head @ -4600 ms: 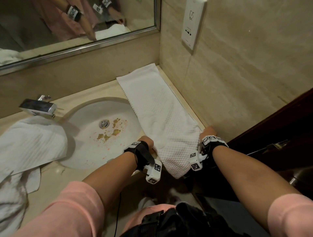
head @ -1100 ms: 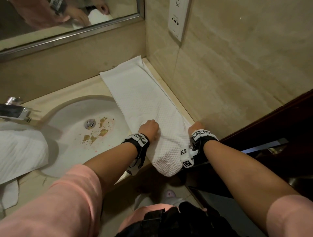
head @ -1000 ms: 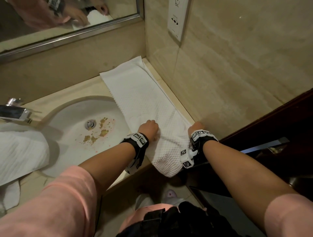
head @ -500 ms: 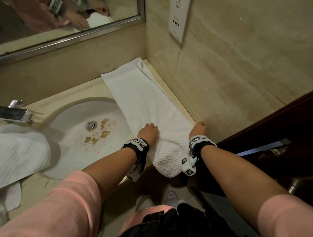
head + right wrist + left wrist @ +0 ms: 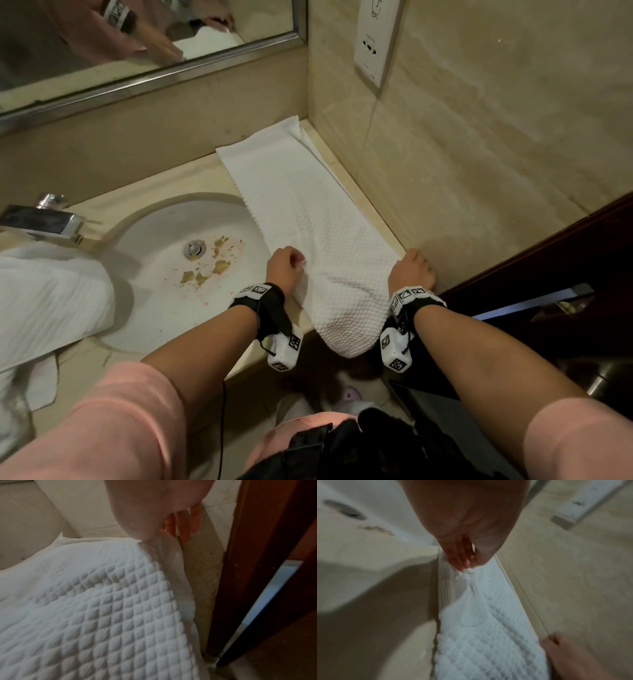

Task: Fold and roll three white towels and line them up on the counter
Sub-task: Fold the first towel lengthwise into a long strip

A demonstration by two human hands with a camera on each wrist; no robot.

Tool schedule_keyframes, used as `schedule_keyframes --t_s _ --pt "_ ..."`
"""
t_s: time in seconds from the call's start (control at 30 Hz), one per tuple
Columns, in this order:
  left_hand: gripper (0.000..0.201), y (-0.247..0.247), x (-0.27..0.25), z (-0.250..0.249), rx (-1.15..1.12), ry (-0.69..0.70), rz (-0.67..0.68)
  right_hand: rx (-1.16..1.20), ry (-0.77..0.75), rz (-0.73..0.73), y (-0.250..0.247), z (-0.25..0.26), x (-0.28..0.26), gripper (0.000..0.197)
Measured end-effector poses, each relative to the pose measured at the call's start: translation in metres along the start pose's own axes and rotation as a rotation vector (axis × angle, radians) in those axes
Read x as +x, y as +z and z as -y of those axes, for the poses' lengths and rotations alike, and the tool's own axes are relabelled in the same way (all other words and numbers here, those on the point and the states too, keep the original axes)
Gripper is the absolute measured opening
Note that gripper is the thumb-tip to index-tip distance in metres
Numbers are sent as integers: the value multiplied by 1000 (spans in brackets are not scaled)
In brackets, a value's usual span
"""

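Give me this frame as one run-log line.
stage: first towel folded, unrolled | left hand: pinching towel left edge | right hand: at right edge | near end overhangs counter

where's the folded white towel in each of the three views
Head: the folded white towel runs along the counter from the far corner to the near edge, centre-right, its end hanging over.
Left wrist: lower centre, pinched by the left hand.
Right wrist: fills the lower left, edge at the right hand.
Shared landmark: its quilted diamond weave.
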State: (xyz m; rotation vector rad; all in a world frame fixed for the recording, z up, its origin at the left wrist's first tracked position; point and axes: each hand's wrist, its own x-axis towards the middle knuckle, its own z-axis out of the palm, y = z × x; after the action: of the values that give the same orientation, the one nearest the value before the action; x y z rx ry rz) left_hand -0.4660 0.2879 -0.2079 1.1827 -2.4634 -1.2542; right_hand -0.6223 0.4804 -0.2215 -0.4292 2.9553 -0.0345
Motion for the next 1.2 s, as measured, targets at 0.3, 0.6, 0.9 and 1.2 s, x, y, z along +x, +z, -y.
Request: schedule_keyframes --t_s 0.3,0.6,0.9,1.2 --pt "21 -27 -26 12 -60 -570 220 815 487 142 21 -8 -9 45" --pt "18 -5 -75 -8 -647 -890 370 971 446 260 41 -29 -6 37" --pt "8 17 -81 -12 -532 -719 290 1038 398 141 34 -25 -10 39" --pt "26 15 -86 -4 -546 -627 232 1077 290 -55 28 -8 -39 9"
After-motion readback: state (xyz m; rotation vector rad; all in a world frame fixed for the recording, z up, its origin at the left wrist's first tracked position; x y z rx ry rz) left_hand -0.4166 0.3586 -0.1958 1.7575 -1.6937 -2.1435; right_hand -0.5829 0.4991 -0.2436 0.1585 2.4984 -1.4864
